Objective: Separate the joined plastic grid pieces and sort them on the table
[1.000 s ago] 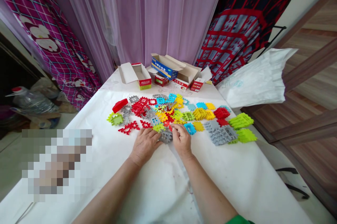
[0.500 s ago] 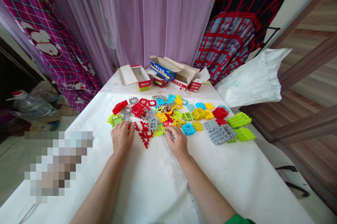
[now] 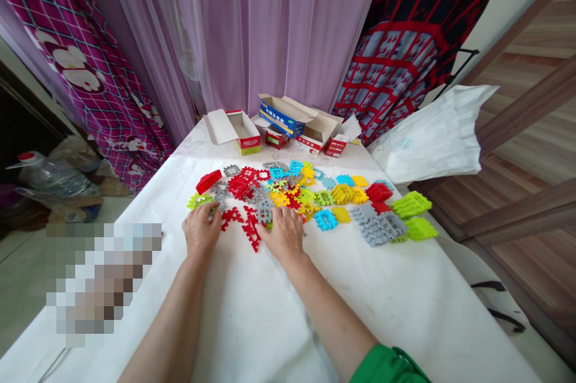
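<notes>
My left hand (image 3: 201, 230) rests on the table at the near left of a heap of plastic interlocking pieces, its fingers loosely bent and apart, holding nothing that I can see. Just beyond its fingertips lies a lime-green piece (image 3: 198, 201). Red triangular pieces (image 3: 251, 228) lie between my two hands. My right hand (image 3: 284, 233) reaches over the heap's near edge with its fingers spread and its thumb beside the red pieces. A grey windowed piece (image 3: 264, 213) lies at its fingers. Whatever lies under that palm is hidden.
Sorted stacks, one grey (image 3: 375, 227) and one lime-green (image 3: 411, 204), stand at the right. Opened cardboard boxes (image 3: 249, 143) line the back, with a blue box (image 3: 281, 117) among them. A white bag (image 3: 432, 137) overhangs the right edge. A red block (image 3: 209, 181) lies far left.
My right hand has moved left, from beside the heap's middle to the red triangular pieces, and its fingers have spread. My left hand has shifted slightly left.
</notes>
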Demonstrator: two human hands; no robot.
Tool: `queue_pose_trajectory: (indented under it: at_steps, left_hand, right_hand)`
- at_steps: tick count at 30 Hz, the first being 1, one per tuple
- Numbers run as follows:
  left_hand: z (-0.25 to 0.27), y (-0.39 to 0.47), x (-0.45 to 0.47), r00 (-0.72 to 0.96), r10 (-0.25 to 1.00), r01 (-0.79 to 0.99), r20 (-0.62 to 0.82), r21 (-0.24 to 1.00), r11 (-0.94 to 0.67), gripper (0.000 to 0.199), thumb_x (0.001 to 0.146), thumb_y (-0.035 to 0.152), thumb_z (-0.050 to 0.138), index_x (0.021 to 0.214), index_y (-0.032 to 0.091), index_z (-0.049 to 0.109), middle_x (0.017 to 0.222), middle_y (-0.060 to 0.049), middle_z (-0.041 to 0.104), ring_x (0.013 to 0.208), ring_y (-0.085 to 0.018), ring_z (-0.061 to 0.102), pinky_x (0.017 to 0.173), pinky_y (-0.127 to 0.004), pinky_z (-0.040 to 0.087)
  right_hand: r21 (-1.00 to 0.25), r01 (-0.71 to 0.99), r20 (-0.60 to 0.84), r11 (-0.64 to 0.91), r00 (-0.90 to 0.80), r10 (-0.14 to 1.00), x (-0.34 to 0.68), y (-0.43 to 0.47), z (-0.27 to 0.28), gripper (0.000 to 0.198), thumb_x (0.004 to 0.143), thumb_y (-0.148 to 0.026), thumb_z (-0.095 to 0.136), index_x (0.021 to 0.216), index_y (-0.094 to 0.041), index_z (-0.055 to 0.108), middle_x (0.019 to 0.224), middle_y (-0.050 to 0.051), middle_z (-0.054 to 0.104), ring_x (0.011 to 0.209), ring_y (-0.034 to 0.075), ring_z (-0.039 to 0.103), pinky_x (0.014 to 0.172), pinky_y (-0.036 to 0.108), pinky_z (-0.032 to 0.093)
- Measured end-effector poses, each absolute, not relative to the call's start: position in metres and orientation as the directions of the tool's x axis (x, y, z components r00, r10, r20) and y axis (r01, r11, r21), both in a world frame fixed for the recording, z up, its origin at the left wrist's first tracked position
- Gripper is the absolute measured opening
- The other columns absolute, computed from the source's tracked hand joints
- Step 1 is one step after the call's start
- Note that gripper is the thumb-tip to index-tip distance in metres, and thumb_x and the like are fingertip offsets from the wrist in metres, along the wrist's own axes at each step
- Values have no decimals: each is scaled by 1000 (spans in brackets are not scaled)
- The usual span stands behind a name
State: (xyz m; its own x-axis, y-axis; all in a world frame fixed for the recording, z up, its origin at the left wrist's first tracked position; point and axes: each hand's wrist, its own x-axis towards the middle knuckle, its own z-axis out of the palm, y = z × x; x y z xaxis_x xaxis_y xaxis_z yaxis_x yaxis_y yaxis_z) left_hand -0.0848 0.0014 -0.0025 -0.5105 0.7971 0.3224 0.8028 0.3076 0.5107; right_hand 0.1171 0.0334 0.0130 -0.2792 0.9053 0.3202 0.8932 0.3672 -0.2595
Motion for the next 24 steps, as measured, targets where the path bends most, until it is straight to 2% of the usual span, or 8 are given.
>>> queue_pose_trajectory:
  at_steps: [5,9,12,16,20,24]
  left_hand:
    - [-4,2,-84,-501,801,803,327,521,289,25,86,33,50,100,25,69,106,-6,73,106,-28,61,92,-42,43]
    - [-1,2,-83,-506,807,798,305,520,304,26,86,32,49,101,24,69,107,-6,73,108,-27,61,95,-42,42]
    - [1,2,-83,-517,808,787,283,527,320,27,86,32,49,102,24,69,107,-6,72,109,-26,61,96,-41,43]
    - [2,2,-84,-526,809,777,262,534,333,27,86,33,50,102,25,70,109,-5,72,109,-27,61,95,-42,44]
    - [-1,3,-86,-517,811,783,274,535,319,27,86,34,50,102,25,70,107,-5,72,109,-27,61,95,-42,45]
    - [-2,5,-89,-507,817,791,275,525,314,28,85,35,51,102,25,70,108,-6,72,109,-29,62,95,-44,46]
  right_hand:
    - [-261,897,321,356,-268,909,116,36,15,33,77,-45,68,98,-20,64,96,14,65,93,31,55,81,42,39]
    - [-294,884,306,362,-272,912,118,35,16,33,78,-41,66,103,-20,63,101,12,66,97,29,55,84,42,38]
    - [-342,860,312,377,-275,910,124,33,16,36,78,-36,66,109,-19,61,105,11,67,100,28,56,87,41,39]
    - [-450,776,412,441,-258,874,146,30,16,38,75,-26,65,111,-18,59,107,9,67,101,25,58,89,38,42]
    - [-548,700,512,458,-153,845,195,29,25,43,72,-26,63,114,-18,56,106,10,68,96,24,61,88,38,47]
    - [-622,695,511,361,12,859,271,33,47,43,75,-35,61,115,-20,55,112,10,67,91,22,63,78,36,50]
